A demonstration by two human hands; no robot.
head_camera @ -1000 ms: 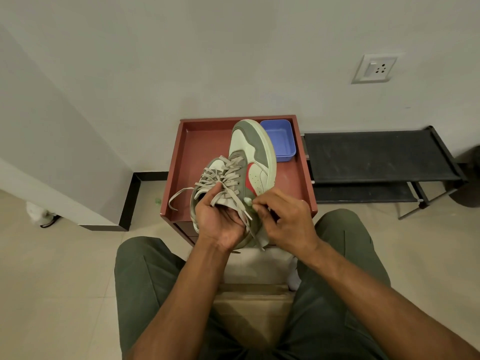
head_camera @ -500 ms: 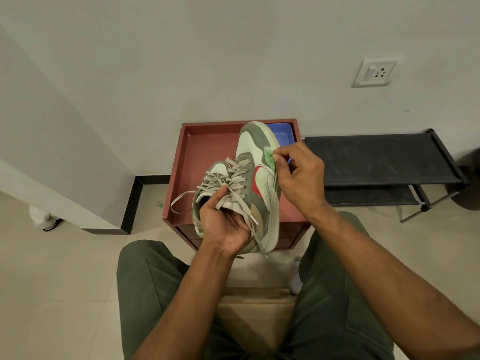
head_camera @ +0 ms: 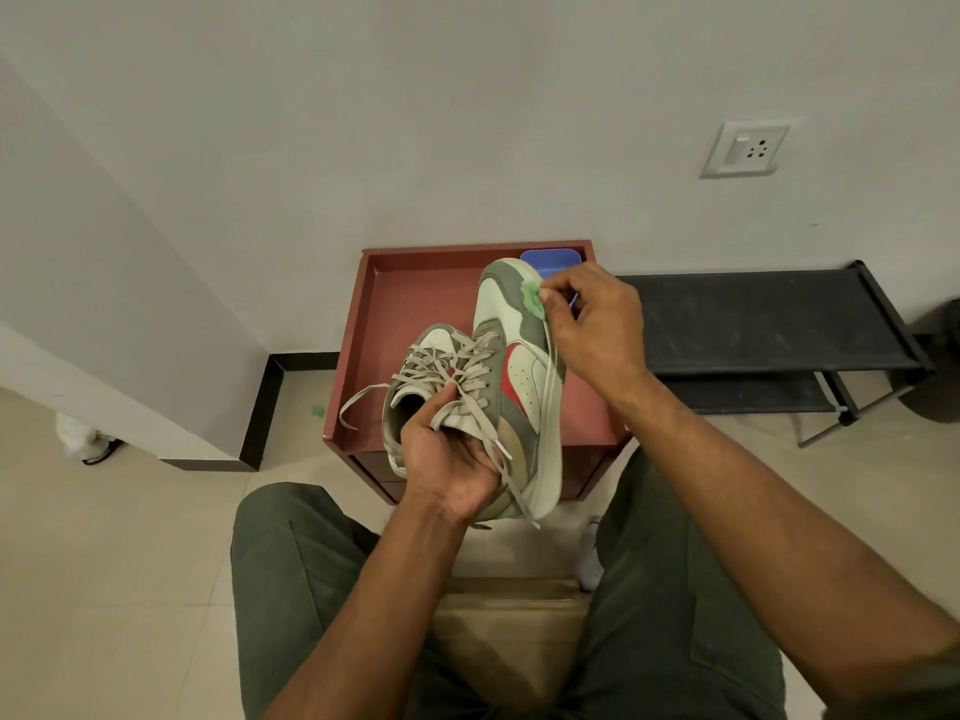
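A white, grey and red sneaker (head_camera: 511, 366) with loose beige laces is held up over a red-brown tray table (head_camera: 410, 304), toe pointing away from me. My left hand (head_camera: 447, 459) grips it at the tongue and heel opening, thumb over the laces. My right hand (head_camera: 592, 324) pinches a small green cloth (head_camera: 532, 299) and presses it against the toe's right edge. A blue plastic tub (head_camera: 550, 259) sits at the tray's back right corner, mostly hidden behind the shoe and hand.
A black low shoe rack (head_camera: 753, 319) stands right of the tray against the white wall. A wall socket (head_camera: 748, 148) is above it. A brown cardboard box (head_camera: 509, 631) lies between my knees. A small green scrap (head_camera: 316, 409) lies on the tiled floor to the left.
My right hand moved from the shoe's heel side up along its right edge to the toe, bringing the green cloth with it. My left hand kept its grip.
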